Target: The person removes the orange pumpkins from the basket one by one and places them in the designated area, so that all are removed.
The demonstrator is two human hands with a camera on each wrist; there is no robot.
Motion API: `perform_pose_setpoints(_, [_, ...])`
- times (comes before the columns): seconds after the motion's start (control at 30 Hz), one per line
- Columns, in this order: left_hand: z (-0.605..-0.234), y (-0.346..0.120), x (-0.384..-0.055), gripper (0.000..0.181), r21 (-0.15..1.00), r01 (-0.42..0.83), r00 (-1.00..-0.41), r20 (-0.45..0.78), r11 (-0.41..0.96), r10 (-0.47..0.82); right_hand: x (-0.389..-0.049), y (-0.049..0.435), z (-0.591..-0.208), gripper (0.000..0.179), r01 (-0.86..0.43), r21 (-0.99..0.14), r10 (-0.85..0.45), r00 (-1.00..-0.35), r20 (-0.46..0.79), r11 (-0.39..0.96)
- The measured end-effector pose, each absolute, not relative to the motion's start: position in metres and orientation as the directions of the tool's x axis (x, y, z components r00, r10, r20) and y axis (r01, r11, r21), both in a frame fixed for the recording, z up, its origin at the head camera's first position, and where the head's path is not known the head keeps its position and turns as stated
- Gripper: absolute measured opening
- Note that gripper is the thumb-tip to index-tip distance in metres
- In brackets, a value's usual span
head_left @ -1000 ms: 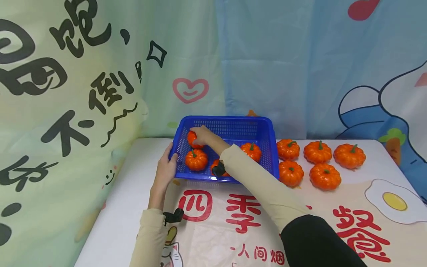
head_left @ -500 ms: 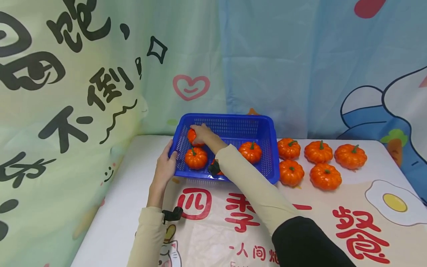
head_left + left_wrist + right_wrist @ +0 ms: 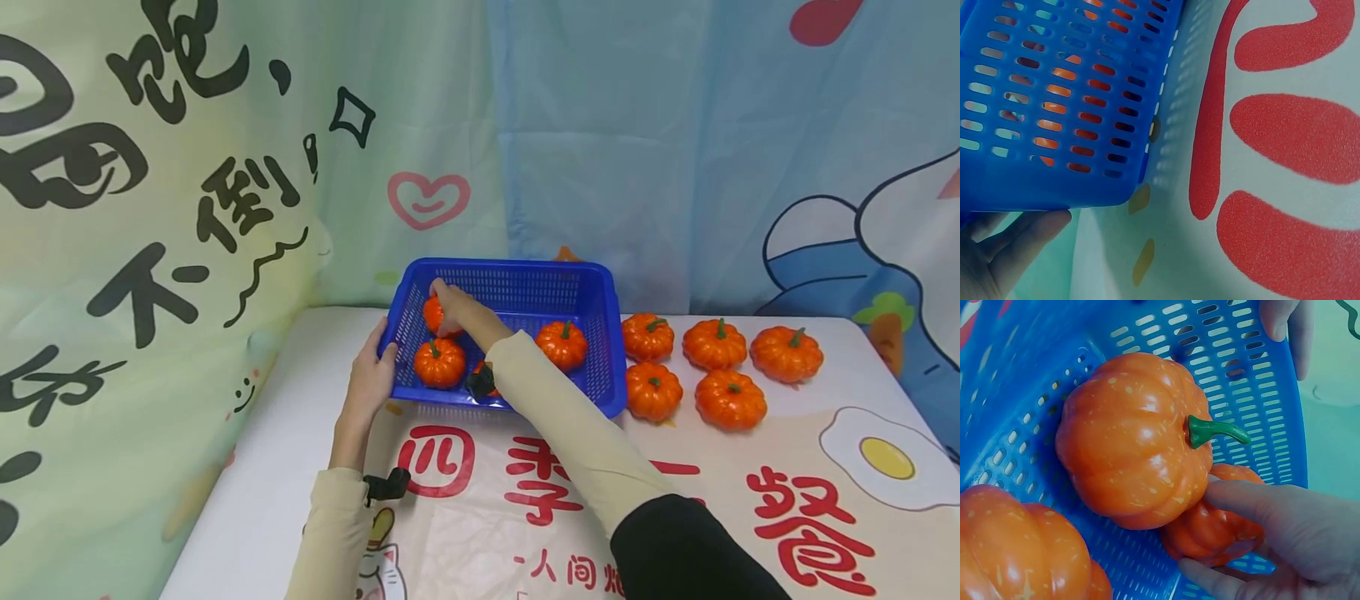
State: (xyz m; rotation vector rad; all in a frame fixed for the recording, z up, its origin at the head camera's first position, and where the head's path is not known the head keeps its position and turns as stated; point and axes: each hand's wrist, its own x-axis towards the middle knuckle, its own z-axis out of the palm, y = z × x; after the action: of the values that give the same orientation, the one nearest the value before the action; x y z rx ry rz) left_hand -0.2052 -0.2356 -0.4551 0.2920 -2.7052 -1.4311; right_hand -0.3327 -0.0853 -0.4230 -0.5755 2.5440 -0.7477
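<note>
A blue plastic basket (image 3: 517,265) with slotted walls stands at the back of the table. My left hand (image 3: 373,371) holds its left side, with the thumb (image 3: 1032,240) against the end wall in the left wrist view. Inside the basket, my right hand (image 3: 463,312) grips a small orange pumpkin (image 3: 1207,534) in the back left corner, thumb and fingers on either side of it. Another pumpkin (image 3: 1138,440) with a green stem sits in front of it. A third pumpkin (image 3: 562,344) lies toward the basket's right, and one more is mostly hidden behind my right wrist.
Several orange pumpkins (image 3: 731,400) stand in two rows on the table right of the basket. A printed cloth (image 3: 450,542) with red characters covers the table's front. A patterned curtain (image 3: 600,150) hangs close behind the basket.
My right hand stays in the basket's back left corner, its wrist shifted slightly left and the fingers adjusted around the pumpkin. The left hand keeps its place at the basket.
</note>
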Motion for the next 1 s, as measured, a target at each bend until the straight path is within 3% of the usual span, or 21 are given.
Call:
perform_pose_setpoints(0.23, [-0.455,-0.233,-0.206,0.055,0.823,-0.137,-0.980,-0.032,0.551,-0.195,-0.334,-0.075,-0.417,0.068,-0.310,-0.536,-0.501,-0.827,-0.256,0.785])
perform_pose_setpoints(0.47, [-0.454,-0.237,-0.205,0.055,0.817,-0.143,-0.980,-0.038,0.559,-0.195,-0.322,-0.056,-0.395,0.086,-0.441,-0.495,-0.577,-0.801,-0.159,0.749])
perform_pose_setpoints(0.7, [-0.453,-0.239,-0.204,0.056,0.816,-0.144,-0.981,-0.042,0.559,-0.192,-0.289,-0.012,-0.375,0.073,-0.551,-0.483,-0.665,-0.741,-0.093,0.681])
perform_pose_setpoints(1.0, [-0.456,-0.237,-0.207,0.056,0.812,-0.142,-0.982,-0.045,0.566,-0.181,-0.254,0.044,-0.364,0.070,-0.518,-0.530,-0.644,-0.762,-0.071,0.671])
